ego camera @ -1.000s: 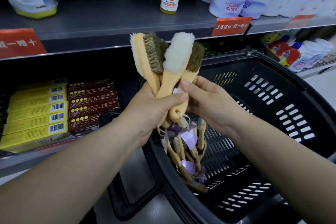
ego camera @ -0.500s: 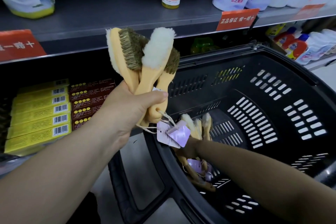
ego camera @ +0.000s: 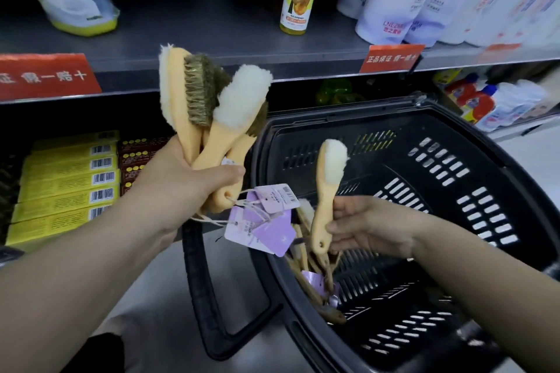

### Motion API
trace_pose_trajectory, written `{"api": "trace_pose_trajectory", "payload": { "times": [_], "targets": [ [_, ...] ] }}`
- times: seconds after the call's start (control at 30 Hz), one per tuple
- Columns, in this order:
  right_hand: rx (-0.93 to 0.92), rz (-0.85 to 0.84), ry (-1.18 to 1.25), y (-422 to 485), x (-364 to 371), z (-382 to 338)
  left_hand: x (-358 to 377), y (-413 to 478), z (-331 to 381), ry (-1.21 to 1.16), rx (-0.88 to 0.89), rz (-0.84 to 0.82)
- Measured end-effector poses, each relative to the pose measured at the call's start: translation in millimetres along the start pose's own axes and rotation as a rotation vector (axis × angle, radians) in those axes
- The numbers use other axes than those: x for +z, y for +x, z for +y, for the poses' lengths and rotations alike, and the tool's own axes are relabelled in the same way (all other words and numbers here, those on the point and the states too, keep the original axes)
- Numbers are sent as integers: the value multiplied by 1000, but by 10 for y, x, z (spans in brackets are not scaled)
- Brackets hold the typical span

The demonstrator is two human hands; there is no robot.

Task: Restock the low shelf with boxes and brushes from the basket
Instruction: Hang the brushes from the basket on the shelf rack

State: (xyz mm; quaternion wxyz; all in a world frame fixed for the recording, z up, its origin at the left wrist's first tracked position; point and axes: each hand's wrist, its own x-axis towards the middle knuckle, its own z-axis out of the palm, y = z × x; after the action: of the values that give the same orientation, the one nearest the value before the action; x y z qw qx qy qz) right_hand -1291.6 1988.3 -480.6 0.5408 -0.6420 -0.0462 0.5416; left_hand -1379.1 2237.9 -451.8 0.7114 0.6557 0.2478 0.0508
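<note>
Centrally, the left hand (ego camera: 181, 188) gripped a bunch of wooden-handled brushes (ego camera: 209, 109) upright, fingers curled round their handles, purple tags (ego camera: 269, 227) dangling below. To its right, the right hand (ego camera: 369, 227) pinched 1 fleece-headed brush (ego camera: 330, 172) by its handle above the black basket (ego camera: 448, 130), where more brushes (ego camera: 309, 281) lay; yellow boxes (ego camera: 60, 188) sat stacked at left under a grey shelf (ego camera: 227, 36).

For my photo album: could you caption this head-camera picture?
Left hand grips a bunch of brushes while right hand holds another brush over the black basket.
</note>
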Motion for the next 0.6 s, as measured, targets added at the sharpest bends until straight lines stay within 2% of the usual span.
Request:
{"api": "trace_pose_trajectory", "payload": {
  "times": [0.17, 0.33, 0.53, 0.6],
  "targets": [
    [-179, 10, -17, -346, 297, -247, 15, -34, -82, 16, 40, 78],
    [-232, 10, 189, -442, 578, -391, 4, -84, -139, -61, 13, 73],
    [-221, 278, 310, -305, 945, -458, 97, -274, -226, -180, -51, -47],
    [-229, 321, 377, -233, 1054, -453, 105, -319, -222, -245, -68, -56]
  ]
}}
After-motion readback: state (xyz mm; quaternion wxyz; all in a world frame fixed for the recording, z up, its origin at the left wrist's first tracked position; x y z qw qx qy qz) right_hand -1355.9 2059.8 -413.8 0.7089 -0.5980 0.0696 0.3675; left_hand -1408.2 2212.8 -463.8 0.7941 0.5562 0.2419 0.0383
